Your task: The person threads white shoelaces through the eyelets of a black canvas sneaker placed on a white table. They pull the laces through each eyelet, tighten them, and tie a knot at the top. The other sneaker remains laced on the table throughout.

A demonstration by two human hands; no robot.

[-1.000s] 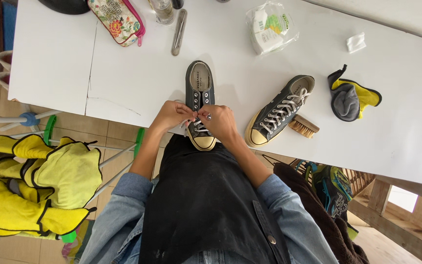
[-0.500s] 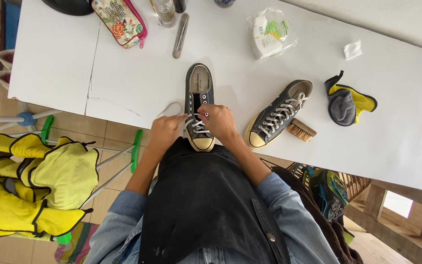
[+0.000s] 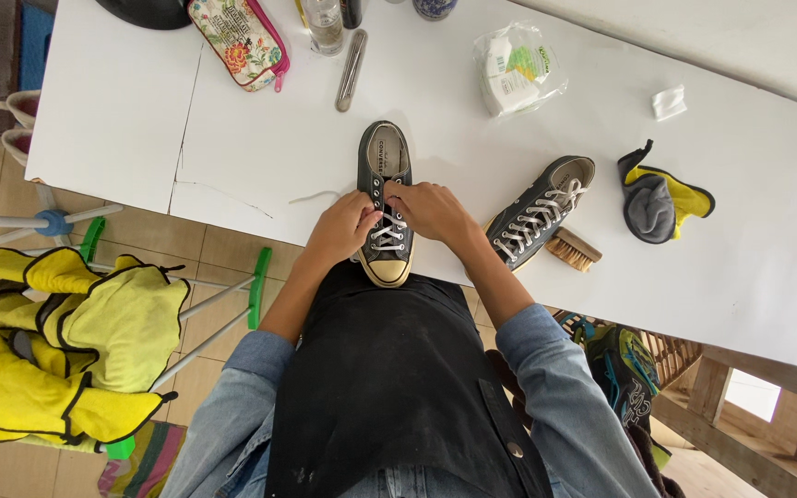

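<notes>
Dark grey canvas low-top sneaker point(image 3: 386, 198) sits toe-out at the white table's point(image 3: 260, 148) near edge. Left hand point(image 3: 341, 228) has moved up from a second ago, fingers pinched on white lace; right hand point(image 3: 431, 209) grips laces near the tongue. Lacing continues upward.

Bare table point(image 3: 260, 148) left of the shoe point(image 3: 385, 198) — second shoe point(image 3: 539, 221) and brush point(image 3: 573, 248) crowd the right.
</notes>
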